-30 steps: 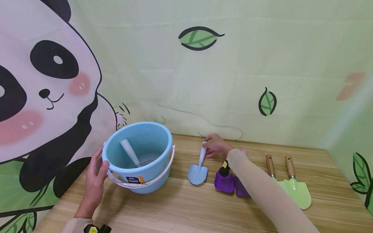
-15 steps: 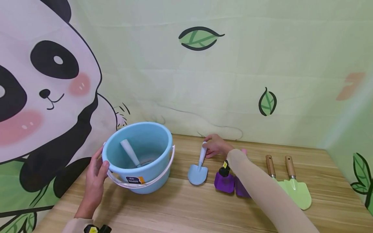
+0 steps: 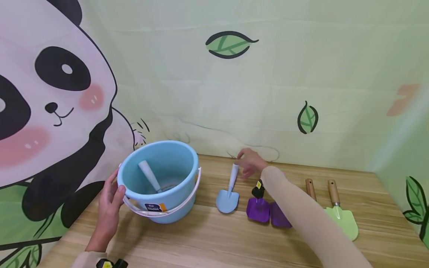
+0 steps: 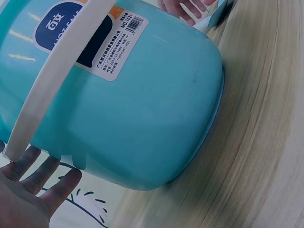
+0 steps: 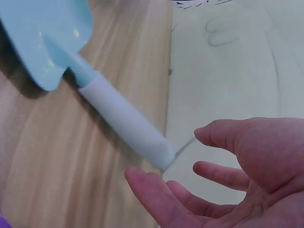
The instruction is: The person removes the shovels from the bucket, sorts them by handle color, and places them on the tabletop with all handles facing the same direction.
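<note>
A light blue bucket [image 3: 161, 204] with a white bail handle stands at the left of the table. My left hand [image 3: 110, 203] rests against its side by the rim, fingers spread along the outer wall in the left wrist view. Inside the bucket leans a pale handle [image 3: 149, 175], its lower end partly hidden. A small light blue trowel [image 3: 228, 201] with a pale grip lies right of the bucket. Just beyond the end of its grip is my right hand [image 5: 228, 175], thumb and fingers parted and holding nothing.
Two purple trowel blades [image 3: 258, 210] lie near the right forearm, their handles mostly covered by it. Further right are green trowels [image 3: 345, 222] with wooden handles [image 3: 333, 191]. A printed cloth backdrop [image 3: 218, 111] rises behind the wooden table [image 3: 194, 245].
My right hand has let go of the end of the light blue trowel's grip and risen slightly, its fingers parting. The trowel, bucket and left hand stay in place.
</note>
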Available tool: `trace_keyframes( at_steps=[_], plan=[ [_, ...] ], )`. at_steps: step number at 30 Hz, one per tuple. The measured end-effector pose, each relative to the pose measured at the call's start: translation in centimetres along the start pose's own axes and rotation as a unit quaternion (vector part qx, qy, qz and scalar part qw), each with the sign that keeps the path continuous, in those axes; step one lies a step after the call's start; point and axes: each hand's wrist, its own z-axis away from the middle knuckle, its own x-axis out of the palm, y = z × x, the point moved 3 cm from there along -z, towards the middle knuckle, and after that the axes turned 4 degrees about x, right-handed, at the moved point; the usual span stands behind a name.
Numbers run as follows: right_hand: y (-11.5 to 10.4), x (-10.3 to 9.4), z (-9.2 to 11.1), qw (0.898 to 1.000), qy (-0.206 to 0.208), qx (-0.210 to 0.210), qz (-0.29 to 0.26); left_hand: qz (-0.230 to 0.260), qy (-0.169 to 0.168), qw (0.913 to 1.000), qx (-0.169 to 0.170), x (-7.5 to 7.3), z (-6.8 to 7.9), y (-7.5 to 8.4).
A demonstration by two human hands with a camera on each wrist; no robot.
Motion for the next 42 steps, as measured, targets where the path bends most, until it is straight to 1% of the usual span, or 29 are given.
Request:
trace_keyframes(
  at_steps=[5,12,16,20,23,31,36,42],
  plan=[
    [-1.9,-0.7,1.0,0.998,-0.008,-0.023,0.053,-0.004,0.000,1.0000,0.002,0.0,0.0,-0.2],
    [-4.6,-1.1,2.0,0.989,-0.010,-0.056,0.134,0.000,0.001,1.0000,0.005,-0.2,-0.1,-0.3],
    [-6.0,-1.3,2.7,0.986,-0.020,-0.071,0.151,-0.002,0.002,1.0000,0.003,-0.2,0.0,-0.2],
    [-7.2,-1.5,3.3,0.982,-0.031,-0.087,0.162,0.006,0.004,1.0000,0.005,-0.3,0.0,-0.1],
    [-8.2,-1.7,3.7,0.978,-0.035,-0.100,0.179,0.013,0.003,0.9999,0.007,-0.3,0.0,-0.2],
    [-11.2,-2.0,5.1,0.970,-0.052,-0.118,0.204,0.007,0.000,1.0000,0.006,-0.2,0.0,-0.1],
    [-13.2,-2.1,6.1,0.963,-0.056,-0.128,0.230,0.000,-0.003,1.0000,0.000,-0.2,0.0,0.0],
    [-15.5,-2.0,7.0,0.955,-0.064,-0.146,0.251,0.013,-0.009,0.9999,-0.002,0.0,-0.1,0.0]
  ],
)
